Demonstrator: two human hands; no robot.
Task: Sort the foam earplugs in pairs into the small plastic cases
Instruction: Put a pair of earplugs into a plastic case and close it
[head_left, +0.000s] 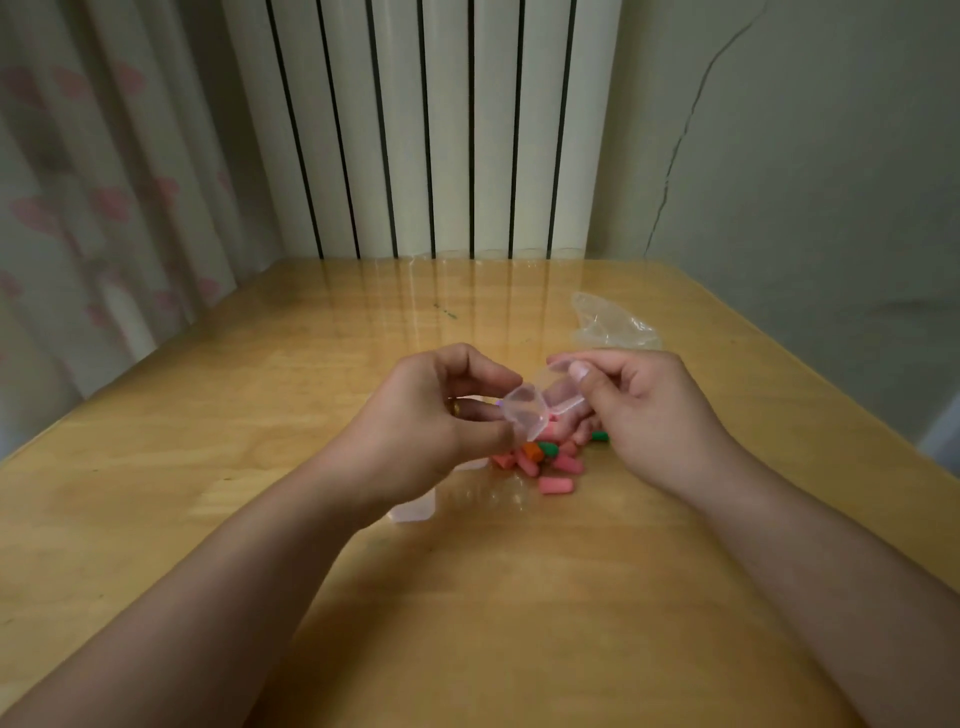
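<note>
A small clear plastic case (524, 410) hangs above the table between both hands, its lid swung apart from its base. My left hand (431, 415) pinches the left half. My right hand (639, 410) grips the right half with thumb and fingers. Beneath them lies a pile of foam earplugs (556, 467), mostly pink, with a green one (600, 436) and an orange one (532, 451). More clear cases (415, 509) rest on the table under my left wrist, partly hidden.
A crumpled clear plastic bag (608, 322) lies at the back right of the wooden table (260, 415). A white radiator (426, 130) and a curtain (93, 182) stand behind the table's far edge.
</note>
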